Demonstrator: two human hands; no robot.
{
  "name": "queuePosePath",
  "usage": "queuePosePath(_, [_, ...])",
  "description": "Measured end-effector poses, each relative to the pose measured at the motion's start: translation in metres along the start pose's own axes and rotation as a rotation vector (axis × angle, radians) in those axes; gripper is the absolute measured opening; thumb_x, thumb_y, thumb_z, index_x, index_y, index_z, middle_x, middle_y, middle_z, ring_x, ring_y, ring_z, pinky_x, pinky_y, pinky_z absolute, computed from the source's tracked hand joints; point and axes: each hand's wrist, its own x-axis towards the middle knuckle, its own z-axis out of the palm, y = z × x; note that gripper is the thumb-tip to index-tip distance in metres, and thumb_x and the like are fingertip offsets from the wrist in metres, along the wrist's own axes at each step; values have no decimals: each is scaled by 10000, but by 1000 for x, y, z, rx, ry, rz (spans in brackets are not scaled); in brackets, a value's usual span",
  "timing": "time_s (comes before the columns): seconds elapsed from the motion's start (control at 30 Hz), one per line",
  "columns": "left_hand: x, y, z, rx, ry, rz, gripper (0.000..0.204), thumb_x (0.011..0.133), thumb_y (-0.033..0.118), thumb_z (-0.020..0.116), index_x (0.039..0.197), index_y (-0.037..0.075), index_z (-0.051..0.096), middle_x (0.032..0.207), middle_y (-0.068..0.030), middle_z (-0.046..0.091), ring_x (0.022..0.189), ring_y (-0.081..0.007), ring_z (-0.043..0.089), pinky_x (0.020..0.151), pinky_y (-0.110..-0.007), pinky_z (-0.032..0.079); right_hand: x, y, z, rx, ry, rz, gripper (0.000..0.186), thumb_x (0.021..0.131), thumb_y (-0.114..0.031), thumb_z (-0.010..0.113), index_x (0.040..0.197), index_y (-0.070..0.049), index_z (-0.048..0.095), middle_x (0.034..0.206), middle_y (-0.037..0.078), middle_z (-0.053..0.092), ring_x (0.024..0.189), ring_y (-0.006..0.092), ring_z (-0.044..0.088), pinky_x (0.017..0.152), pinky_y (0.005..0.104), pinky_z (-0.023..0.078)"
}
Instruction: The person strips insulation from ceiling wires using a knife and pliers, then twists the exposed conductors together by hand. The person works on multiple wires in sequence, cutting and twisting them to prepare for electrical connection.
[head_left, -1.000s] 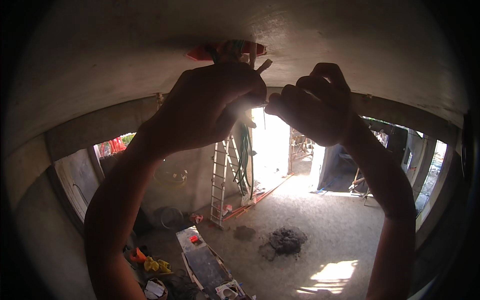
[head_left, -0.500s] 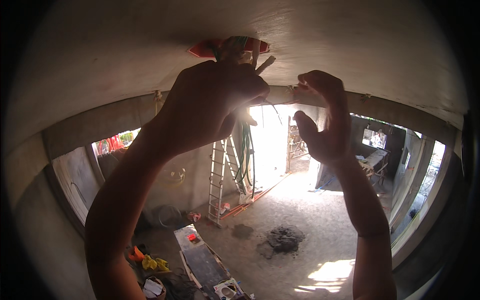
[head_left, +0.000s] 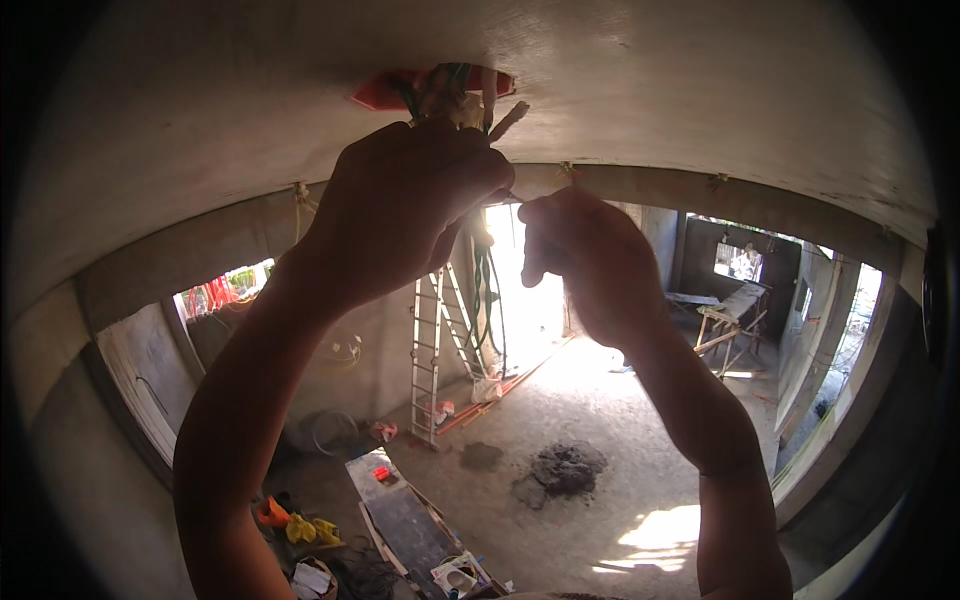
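Overhead, a red octagonal ceiling box is set in the ceiling, with dark and green wires and a pale conduit coming out of it. Just beneath it my left hand is closed around the wires, its fingers mostly in shadow. A thin wire sticks out from this grip toward the right. My right hand pinches the end of that wire, its fingertips close to the left hand. Green wires hang below the left hand. Backlight hides the exact finger contact.
An aluminium stepladder stands by the wall beyond. Below lie a long plank with small items, yellow and orange objects, and a dark mortar heap. A wooden trestle bench stands far right.
My right hand has moved left, from apart with fingers spread to a pinch on the thin wire beside my left hand. The left hand keeps its hold; the view has shifted slightly.
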Motion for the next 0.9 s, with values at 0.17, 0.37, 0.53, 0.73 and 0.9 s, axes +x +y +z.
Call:
queuePosePath(0.17, [0,-2,-8,-63,33,-20,189,830,37,744,997,100,685,846,-31,691,826,-245,695,757,-391,557,16,-22,-36,-1381,60,-1226,397,866,-127,800,1253,-140,708,1252,42,661,1119,201,643,948,387,477])
queuePosePath(0.37, [8,0,-6,-170,38,-68,163,866,36,735,1015,86,692,848,-51,688,837,-240,700,763,-395,556,30,-46,-26,-1466,4,-1499,182,826,-255,836,956,-153,762,887,-45,722,778,99,675,892,366,470])
queuePosePath(0.53, [6,4,-2,-77,46,-74,166,865,51,743,1014,103,692,843,-40,680,821,-243,699,748,-394,552,4,-25,11,-439,206,-102,224,988,-260,709,890,-59,714,733,16,657,639,88,603,595,254,449])
queuePosePath(0.73, [1,0,-6,-22,8,-23,178,860,61,748,1017,124,693,849,-25,682,824,-243,698,742,-392,553,2,-7,-20,-463,-76,-325,249,916,-226,768,1096,-65,703,954,66,688,824,176,672,760,312,524])
queuePosePath(0.9, [2,2,-3,-79,61,-29,145,863,67,752,992,104,697,857,-40,684,812,-252,700,736,-382,554,19,-19,-38,-1497,48,-1402,514,750,-273,905,1203,-166,689,968,1,683,824,179,647,802,399,464])
